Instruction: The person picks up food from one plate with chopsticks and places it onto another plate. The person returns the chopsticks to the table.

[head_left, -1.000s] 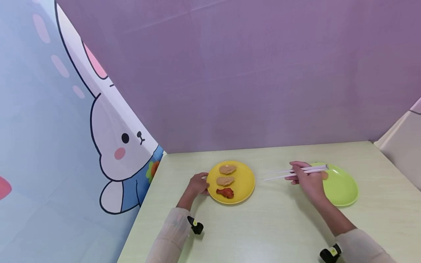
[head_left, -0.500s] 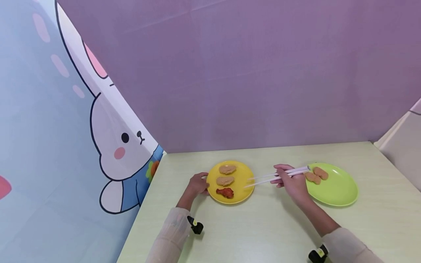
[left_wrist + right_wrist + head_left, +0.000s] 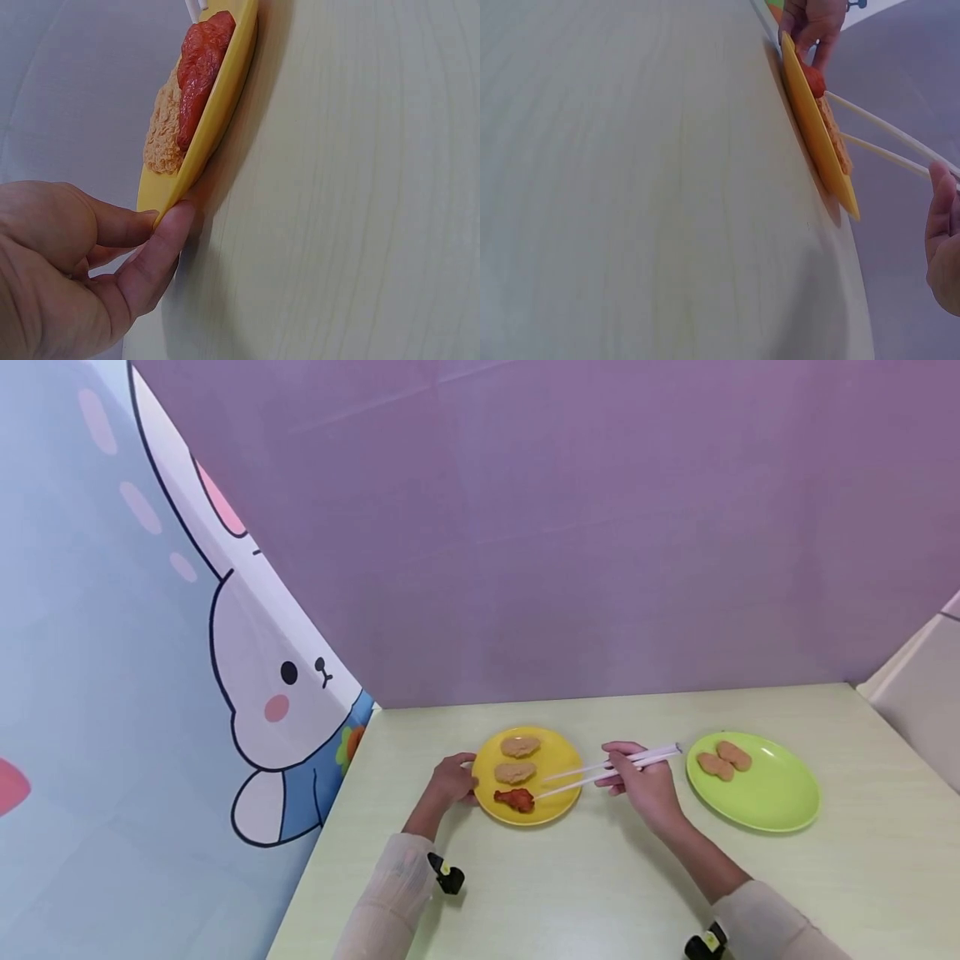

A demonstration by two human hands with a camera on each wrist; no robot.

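Note:
My left hand pinches the left rim of a yellow plate; the left wrist view has thumb and finger on its edge. On this plate lie two tan breaded chicken pieces and, nearest me, a red-brown chicken drumstick. My right hand holds a pair of white chopsticks slightly spread, their tips over the plate's right half. One tip is close to the drumstick's right end; whether it touches I cannot tell. In the right wrist view my right hand shows only partly.
To the right, a green plate holds two tan nuggets near its left edge. Both plates stand on a pale wooden table. A purple wall rises behind it, and a rabbit-print cloth hangs at left.
My right hand has moved left from the green plate, bringing the chopstick tips over the yellow plate. The nuggets on the green plate have come into view. My left hand has stayed put.

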